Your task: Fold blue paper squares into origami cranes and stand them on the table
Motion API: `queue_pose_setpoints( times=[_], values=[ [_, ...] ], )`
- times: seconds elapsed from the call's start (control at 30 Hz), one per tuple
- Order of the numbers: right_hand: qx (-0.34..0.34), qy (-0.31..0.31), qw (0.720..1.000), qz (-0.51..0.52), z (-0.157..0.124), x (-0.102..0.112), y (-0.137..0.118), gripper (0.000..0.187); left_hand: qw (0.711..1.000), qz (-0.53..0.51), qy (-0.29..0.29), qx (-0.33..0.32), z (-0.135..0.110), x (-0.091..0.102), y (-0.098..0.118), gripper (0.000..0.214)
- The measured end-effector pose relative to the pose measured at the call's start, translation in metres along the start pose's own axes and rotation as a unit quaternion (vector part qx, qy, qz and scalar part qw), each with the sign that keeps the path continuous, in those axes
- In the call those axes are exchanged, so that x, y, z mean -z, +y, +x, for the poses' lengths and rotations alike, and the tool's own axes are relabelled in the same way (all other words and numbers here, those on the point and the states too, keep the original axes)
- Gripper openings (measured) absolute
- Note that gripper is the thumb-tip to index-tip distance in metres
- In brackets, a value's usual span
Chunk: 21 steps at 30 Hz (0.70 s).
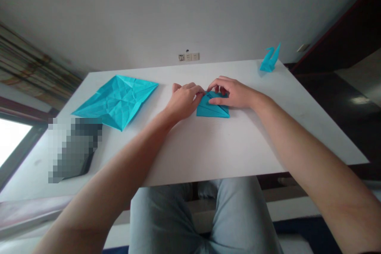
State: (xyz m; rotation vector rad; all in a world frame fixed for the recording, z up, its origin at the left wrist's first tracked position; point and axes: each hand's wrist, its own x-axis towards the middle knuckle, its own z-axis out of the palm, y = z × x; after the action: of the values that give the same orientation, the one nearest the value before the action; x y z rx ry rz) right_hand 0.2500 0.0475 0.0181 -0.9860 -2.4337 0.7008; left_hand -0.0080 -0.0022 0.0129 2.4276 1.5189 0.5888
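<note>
A folded piece of blue origami paper (212, 110) lies on the white table in front of me, with crease lines across its top face. My left hand (186, 99) is at its upper left edge, the fingertips closed together on the paper there. From the right, my right hand (233, 92) reaches over it, thumb laid on the top face and curled fingers at the upper edge. Both hands touch the paper near its upper point. The fingers hide part of its top and right side.
A creased, unfolded blue sheet (121, 101) lies on the left of the table (208, 147). At the far right corner stands a blue origami crane (270, 60). A dark, pixelated object (77, 149) rests at the left. Wall sockets (188, 57) are behind the table.
</note>
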Motion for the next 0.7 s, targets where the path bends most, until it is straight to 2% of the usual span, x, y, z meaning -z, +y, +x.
queue_pose_setpoints(
  times=[0.1, 0.27, 0.37, 0.47, 0.7],
  values=[
    [0.004, -0.015, 1.0, -0.002, 0.0, 0.002, 0.001, 0.046, 1.0, -0.005, -0.004, 0.008, -0.001, -0.001, 0.003, 0.04],
    [0.001, -0.013, 1.0, -0.006, 0.002, 0.004, 0.006, 0.032, 1.0, -0.007, -0.011, -0.018, -0.004, 0.002, 0.003, 0.036],
    [-0.026, 0.004, 1.0, -0.006, 0.002, 0.006, 0.01, 0.025, 0.998, -0.039, -0.02, -0.044, -0.004, 0.006, 0.005, 0.037],
    [-0.058, 0.003, 0.998, -0.013, 0.002, 0.011, 0.014, 0.02, 0.997, -0.066, -0.018, -0.04, -0.004, 0.009, 0.007, 0.04],
    [-0.085, -0.003, 0.996, -0.022, 0.0, 0.02, 0.019, 0.024, 0.996, -0.072, -0.018, -0.039, -0.004, 0.008, 0.006, 0.027]
  ],
)
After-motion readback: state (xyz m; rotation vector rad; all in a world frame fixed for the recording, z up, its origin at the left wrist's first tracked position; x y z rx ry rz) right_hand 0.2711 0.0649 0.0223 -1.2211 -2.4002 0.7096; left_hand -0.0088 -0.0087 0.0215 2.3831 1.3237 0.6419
